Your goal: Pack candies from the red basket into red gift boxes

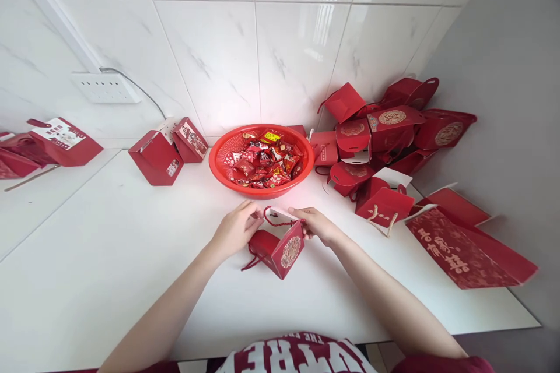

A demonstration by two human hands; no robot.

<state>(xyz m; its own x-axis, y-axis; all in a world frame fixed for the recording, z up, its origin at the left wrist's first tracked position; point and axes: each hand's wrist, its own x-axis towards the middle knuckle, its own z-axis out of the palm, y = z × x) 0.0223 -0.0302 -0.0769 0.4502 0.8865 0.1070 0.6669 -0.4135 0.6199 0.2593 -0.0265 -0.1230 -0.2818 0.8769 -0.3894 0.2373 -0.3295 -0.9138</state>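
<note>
A small red gift box (pixel 289 249) with a round gold pattern and red cord handles lies tilted on the white counter (pixel 131 280), its open top facing the wall. At the box's left edge is my left hand (pixel 238 227), its fingers pinched together; what is between them is too small to make out. My right hand (pixel 315 225) grips the box's upper right edge, thumb on top. One cord arches over the opening between both hands. Just beyond stands a red oval basket (pixel 217 172) holding many wrapped candies (pixel 266 157).
Many red boxes (pixel 394 122) are piled at the right against the wall, with a large patterned box (pixel 459 250) nearer the counter edge. Two boxes (pixel 160 157) stand left of the basket, others (pixel 65 140) at the far left. A socket strip (pixel 105 88) is on the wall.
</note>
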